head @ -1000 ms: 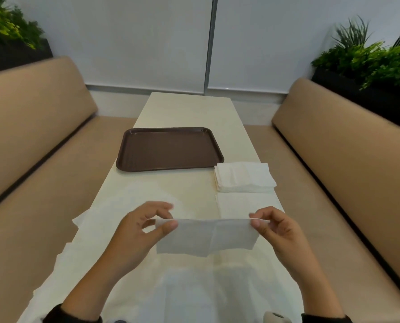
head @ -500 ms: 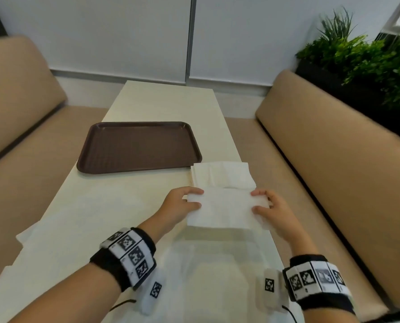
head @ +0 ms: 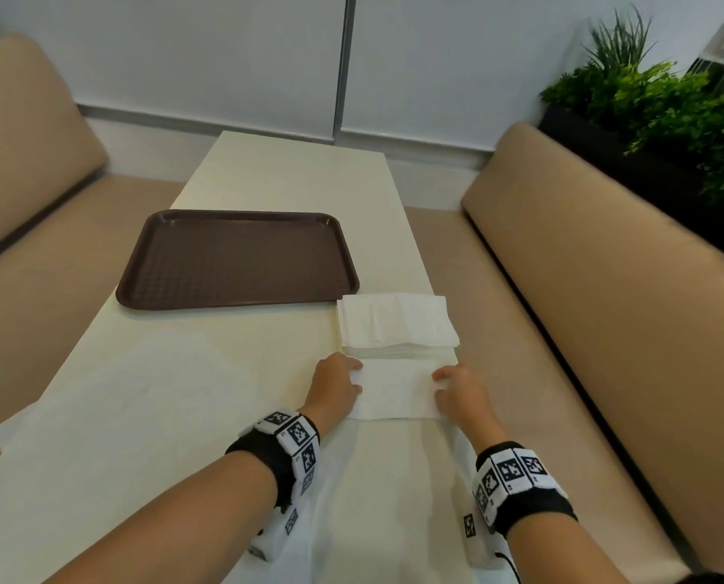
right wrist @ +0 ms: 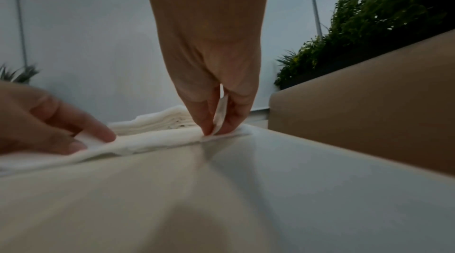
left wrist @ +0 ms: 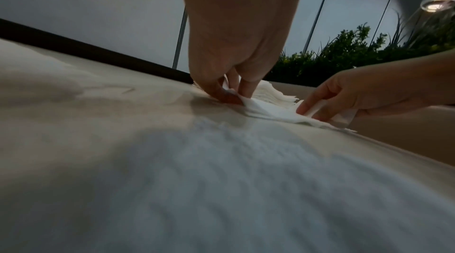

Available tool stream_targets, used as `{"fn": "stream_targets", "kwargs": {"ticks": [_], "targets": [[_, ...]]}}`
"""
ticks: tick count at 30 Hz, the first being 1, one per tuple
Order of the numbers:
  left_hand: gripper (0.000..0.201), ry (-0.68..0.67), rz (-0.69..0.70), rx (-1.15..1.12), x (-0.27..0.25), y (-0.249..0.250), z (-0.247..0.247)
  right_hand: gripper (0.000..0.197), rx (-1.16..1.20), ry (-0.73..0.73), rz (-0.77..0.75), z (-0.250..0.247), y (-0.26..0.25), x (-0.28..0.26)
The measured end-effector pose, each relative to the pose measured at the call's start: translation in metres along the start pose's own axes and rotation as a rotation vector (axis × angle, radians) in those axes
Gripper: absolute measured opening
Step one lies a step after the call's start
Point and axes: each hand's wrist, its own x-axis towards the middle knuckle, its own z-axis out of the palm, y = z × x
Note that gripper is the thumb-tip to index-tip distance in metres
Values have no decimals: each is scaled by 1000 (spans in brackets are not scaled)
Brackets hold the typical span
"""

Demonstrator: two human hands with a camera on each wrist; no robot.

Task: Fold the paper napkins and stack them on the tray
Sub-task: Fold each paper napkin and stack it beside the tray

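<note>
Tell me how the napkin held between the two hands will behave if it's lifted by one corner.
Probably floppy: in the wrist views the napkin bends and sags where the left hand and right hand pinch its ends. Likely very light, being a thin paper sheet. It may tear or unfold if tugged.

The tray (head: 238, 259) is dark brown with a fine pebbled grid pattern on its floor. The surface (head: 175, 398) is pale cream. The napkin (head: 396, 392) under the fingers and the pile of napkins (head: 396, 324) near the surface's right edge are plain white. Both wristbands (head: 286, 446) are black, carrying white squares printed with black marker patterns. The benches (head: 605, 255) are tan, the plants (head: 668, 107) green.
</note>
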Motion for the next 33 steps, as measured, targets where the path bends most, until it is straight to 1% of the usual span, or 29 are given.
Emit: {"fn": "stream_targets", "kwargs": {"ticks": [2, 4, 5, 6, 8, 9, 10, 12, 13, 14, 16, 18, 21, 25, 28, 30, 32, 33], "targets": [[38, -36, 21, 111, -5, 4, 0, 39, -78, -4, 31, 2, 0, -3], [42, -76, 12, 170, -17, 8, -8, 39, -228, -24, 75, -2, 0, -7], [43, -103, 9, 167, -25, 9, -17, 44, -269, -72, 111, -3, 3, -6], [41, -132, 9, 139, -34, 8, -30, 53, -288, -127, 136, -3, 7, -1], [33, -177, 28, 40, -59, 2, -61, 71, -303, -179, 110, -3, 4, 6], [29, -187, 39, -18, -74, -4, -80, 73, -313, -174, 67, -8, -13, -4], [25, -183, 43, -79, -91, -12, -98, 71, -316, -148, 0, -14, -36, -18], [16, -136, 25, -181, -129, -34, -131, 60, -304, -102, -161, -17, -78, -44], [14, -96, 1, -221, -148, -48, -146, 55, -286, -120, -245, -14, -98, -55], [13, -48, -31, -253, -167, -62, -160, 50, -255, -178, -331, -10, -118, -65], [17, 62, -98, -295, -203, -92, -182, 42, -207, -347, -493, 6, -152, -82], [22, 167, -164, -351, -235, -116, -198, 43, -239, -483, -601, 30, -178, -95], [26, 304, -241, -433, -273, -146, -215, 57, -291, -577, -715, 67, -212, -112], [20, 431, -322, -462, -306, -175, -227, 93, -359, -625, -789, 100, -240, -133], [18, 475, -340, -490, -323, -188, -232, 114, -513, -654, -832, 112, -246, -149], [9, 490, -342, -539, -331, -190, -235, 125, -585, -678, -816, 117, -243, -156], [21, 504, -335, -581, -336, -191, -237, 136, -673, -703, -814, 122, -239, -162], [23, 512, -336, -597, -338, -193, -238, 139, -730, -696, -841, 124, -237, -167]]}}
